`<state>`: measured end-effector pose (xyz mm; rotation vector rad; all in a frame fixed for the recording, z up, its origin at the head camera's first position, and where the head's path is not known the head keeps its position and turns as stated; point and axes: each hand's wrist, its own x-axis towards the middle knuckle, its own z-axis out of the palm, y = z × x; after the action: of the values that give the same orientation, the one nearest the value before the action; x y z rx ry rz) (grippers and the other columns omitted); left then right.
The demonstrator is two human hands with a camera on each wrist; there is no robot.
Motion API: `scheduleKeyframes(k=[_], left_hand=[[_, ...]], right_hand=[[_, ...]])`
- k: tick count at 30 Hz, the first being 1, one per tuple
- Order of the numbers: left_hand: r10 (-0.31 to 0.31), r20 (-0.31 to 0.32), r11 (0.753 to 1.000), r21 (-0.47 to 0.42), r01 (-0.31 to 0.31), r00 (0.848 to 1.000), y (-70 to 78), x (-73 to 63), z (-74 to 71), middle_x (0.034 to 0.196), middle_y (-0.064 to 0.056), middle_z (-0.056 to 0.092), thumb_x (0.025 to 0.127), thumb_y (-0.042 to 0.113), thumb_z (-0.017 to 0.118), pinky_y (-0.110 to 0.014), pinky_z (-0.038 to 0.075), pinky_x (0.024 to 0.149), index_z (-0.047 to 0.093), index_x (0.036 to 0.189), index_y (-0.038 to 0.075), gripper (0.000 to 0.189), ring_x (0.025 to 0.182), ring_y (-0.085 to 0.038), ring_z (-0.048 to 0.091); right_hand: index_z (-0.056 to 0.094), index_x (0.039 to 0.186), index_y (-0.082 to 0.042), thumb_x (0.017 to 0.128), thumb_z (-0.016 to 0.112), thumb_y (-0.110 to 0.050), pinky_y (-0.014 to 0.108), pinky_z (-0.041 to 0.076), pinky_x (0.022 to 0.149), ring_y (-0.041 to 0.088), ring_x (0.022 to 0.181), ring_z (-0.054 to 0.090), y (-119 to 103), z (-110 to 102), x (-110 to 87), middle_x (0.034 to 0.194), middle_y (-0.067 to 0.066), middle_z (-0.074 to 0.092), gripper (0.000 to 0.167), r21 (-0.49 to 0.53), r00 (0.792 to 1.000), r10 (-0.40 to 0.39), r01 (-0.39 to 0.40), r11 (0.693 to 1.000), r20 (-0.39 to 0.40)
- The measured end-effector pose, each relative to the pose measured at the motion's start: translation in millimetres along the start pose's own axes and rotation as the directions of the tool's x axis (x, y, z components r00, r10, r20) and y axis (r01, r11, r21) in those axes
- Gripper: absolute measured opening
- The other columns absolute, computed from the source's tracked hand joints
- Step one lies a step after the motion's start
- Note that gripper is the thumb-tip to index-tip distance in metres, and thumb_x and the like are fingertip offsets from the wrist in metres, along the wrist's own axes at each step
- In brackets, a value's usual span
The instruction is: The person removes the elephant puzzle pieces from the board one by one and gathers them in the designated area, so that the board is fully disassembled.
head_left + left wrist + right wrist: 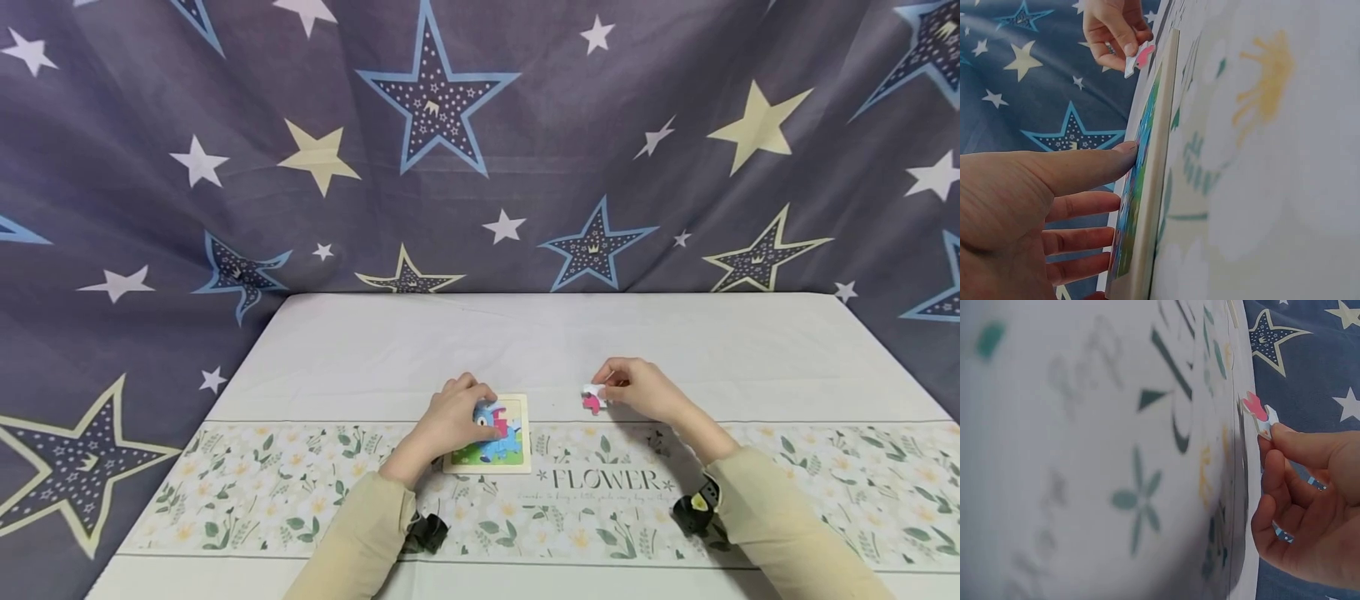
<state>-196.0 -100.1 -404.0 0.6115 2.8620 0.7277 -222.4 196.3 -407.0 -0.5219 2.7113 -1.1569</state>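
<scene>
A square jigsaw puzzle in a pale wooden tray [527, 450] lies on the table, showing a blue figure over green. My left hand [450, 421] rests on its left side; in the left wrist view the thumb and fingers reach straight onto the picture beside the raised rim [1161, 156]. To the right of the tray, my right hand [643, 390] pinches a pink and white puzzle piece [592, 403] between thumb and fingers. The right wrist view shows this piece [1256, 407] held by its edge, the other fingers curled below. My left hand covers part of the picture.
A white tablecloth [420, 350] with a floral band and the word FLOWER covers the table. Behind it hangs a dark curtain [480, 200] with stars. Black devices [693, 510] are strapped at both wrists.
</scene>
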Motion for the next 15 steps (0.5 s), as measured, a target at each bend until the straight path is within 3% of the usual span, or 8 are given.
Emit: scheduleKeyframes(k=[15], left_hand=[[0.007,-0.001,1.000,-0.001,-0.007,1.000,-2.1,0.0,0.7,0.106,-0.007,0.051,0.074,0.029,0.075,-0.047,0.037,0.085,0.062,0.110,0.010,0.043,0.094,-0.024,0.045]], right_hand=[[0.065,0.093,-0.008,0.085,0.061,-0.009,0.029,0.044,0.061,0.014,0.067,0.055,2.8,2.0,3.5,0.076,0.002,0.062,0.009,-0.031,0.999,0.046,-0.046,0.998,-0.002]])
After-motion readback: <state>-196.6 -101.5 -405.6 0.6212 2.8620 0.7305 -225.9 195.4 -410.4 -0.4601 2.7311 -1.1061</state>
